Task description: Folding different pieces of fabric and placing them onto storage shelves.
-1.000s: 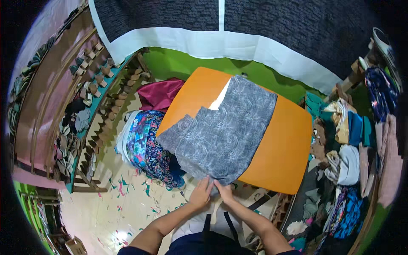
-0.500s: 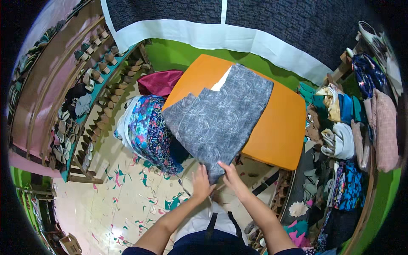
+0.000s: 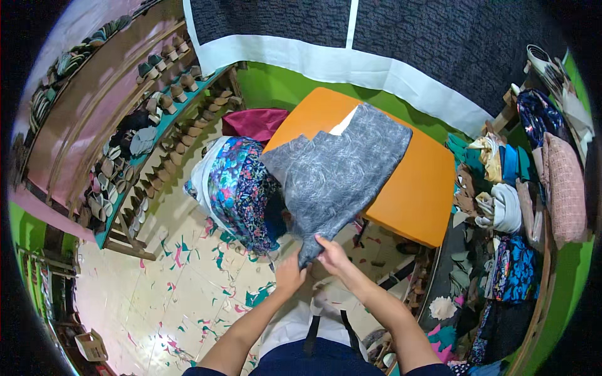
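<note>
A grey sheet of fabric-like material (image 3: 345,166) with a swirled pattern drapes across an orange tabletop (image 3: 411,210). Its far left edge is cut in steps, and a cream underside shows beside the cut. The near corner hangs off the table and is gathered into a narrow bunch. My left hand (image 3: 290,273) closes on that bunch from the left, its fingertips partly hidden. Just to the right, my right hand (image 3: 332,255) grips the same bunch, thumb lying on top.
Floral fabric (image 3: 235,178) and maroon cloth (image 3: 254,123) sit left of the table. Shoe racks (image 3: 166,119) line the left wall. Folded fabrics (image 3: 501,207) fill shelving at right. Coloured scraps (image 3: 257,296) litter the tiled floor. A dark curtain-like cloth (image 3: 433,59) hangs behind.
Both hands have drawn closer together, squeezing the sheet's near corner into a tighter bunch. The whole view has shifted slightly, so the table and racks appear further right.
</note>
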Motion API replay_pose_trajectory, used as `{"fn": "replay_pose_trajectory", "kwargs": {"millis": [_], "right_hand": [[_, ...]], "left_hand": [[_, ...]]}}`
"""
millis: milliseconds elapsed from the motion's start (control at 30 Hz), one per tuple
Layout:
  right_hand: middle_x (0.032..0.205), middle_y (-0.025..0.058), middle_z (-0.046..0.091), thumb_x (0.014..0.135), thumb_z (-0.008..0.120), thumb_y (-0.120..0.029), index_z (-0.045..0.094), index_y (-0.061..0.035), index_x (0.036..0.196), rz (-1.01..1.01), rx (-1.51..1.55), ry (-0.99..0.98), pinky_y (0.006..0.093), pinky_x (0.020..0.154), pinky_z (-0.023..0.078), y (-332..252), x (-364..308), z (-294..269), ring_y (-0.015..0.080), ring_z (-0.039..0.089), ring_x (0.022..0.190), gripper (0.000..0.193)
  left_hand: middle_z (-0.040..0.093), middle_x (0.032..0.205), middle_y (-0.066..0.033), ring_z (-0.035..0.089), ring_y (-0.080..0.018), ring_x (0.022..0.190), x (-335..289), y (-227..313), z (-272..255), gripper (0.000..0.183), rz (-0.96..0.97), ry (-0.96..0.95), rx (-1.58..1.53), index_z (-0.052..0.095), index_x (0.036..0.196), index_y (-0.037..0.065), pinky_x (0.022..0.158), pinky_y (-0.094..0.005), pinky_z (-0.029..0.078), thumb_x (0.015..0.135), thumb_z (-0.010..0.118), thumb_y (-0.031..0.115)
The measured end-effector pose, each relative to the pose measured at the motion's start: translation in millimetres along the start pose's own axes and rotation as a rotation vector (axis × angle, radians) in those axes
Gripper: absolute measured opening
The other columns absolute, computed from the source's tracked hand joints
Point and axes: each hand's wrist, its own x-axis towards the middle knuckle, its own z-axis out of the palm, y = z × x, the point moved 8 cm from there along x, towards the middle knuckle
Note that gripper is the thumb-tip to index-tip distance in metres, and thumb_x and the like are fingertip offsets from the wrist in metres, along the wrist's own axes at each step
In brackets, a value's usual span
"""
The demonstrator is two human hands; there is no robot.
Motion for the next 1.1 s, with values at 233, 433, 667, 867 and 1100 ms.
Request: {"fn": "replay_pose_trajectory", "kwargs": {"millis": [233, 433, 667, 867, 1100], "right_hand": [[0.103, 0.0099, 0.058, 0.083, 0.054, -0.014, 0.052, 0.0000, 0.105, 0.076, 0.169, -0.090, 0.0361, 0.085, 0.043, -29, -24, 69, 0.0220, 0.055, 0.093, 0.026], [0.121, 0.0157, 0.047, 0.089, 0.040, -0.018, 0.040, 0.0050, 0.118, 0.021, 0.375, -0.207, 0.0407, 0.099, 0.031, -69, -4, 118, 0.0275, 0.046, 0.110, 0.037], [0.126, 0.0156, 0.042, 0.092, 0.028, -0.021, 0.036, 0.0031, 0.122, -0.145, 0.626, -0.085, 0.0438, 0.101, 0.028, -148, 6, 108, 0.0285, 0.040, 0.117, 0.039], [0.125, 0.0147, 0.044, 0.092, 0.028, -0.020, 0.039, 0.0028, 0.121, -0.273, 0.814, -0.022, 0.0444, 0.100, 0.029, -207, 31, 65, 0.0298, 0.042, 0.115, 0.038], [0.115, 0.0182, 0.052, 0.093, 0.028, -0.021, 0.046, 0.0059, 0.111, -0.429, 0.912, 0.097, 0.0415, 0.096, 0.035, -298, 82, -16, 0.0304, 0.048, 0.109, 0.038]], "left_hand": [[0.030, 0.130, -0.0257, 0.032, -0.0393, 0.119, -3, -12, -45, 0.099, 0.151, 0.237, 0.036, 0.027, 0.125, -0.006, 0.097, -0.0505, 0.028, 0.051, 0.076, 0.040], [0.026, 0.133, -0.0235, 0.027, -0.0373, 0.123, 62, 31, -70, 0.103, 0.273, 0.280, -0.099, 0.021, 0.128, -0.006, 0.101, -0.0492, 0.021, 0.052, 0.075, 0.037], [0.058, 0.083, -0.0104, 0.054, -0.0290, 0.081, 155, 26, -112, 0.038, 0.389, 0.250, -0.023, 0.055, 0.092, 0.008, 0.070, -0.0390, 0.040, 0.055, 0.055, 0.001], [0.058, 0.083, -0.0081, 0.054, -0.0261, 0.084, 244, 75, -135, 0.037, 0.573, 0.286, 0.011, 0.055, 0.090, 0.008, 0.073, -0.0374, 0.039, 0.053, 0.058, 0.002], [0.050, 0.102, -0.0084, 0.043, -0.0282, 0.103, 334, 172, -140, 0.041, 0.563, 0.519, 0.039, 0.054, 0.098, 0.011, 0.091, -0.0450, 0.028, 0.058, 0.062, 0.005]]}}
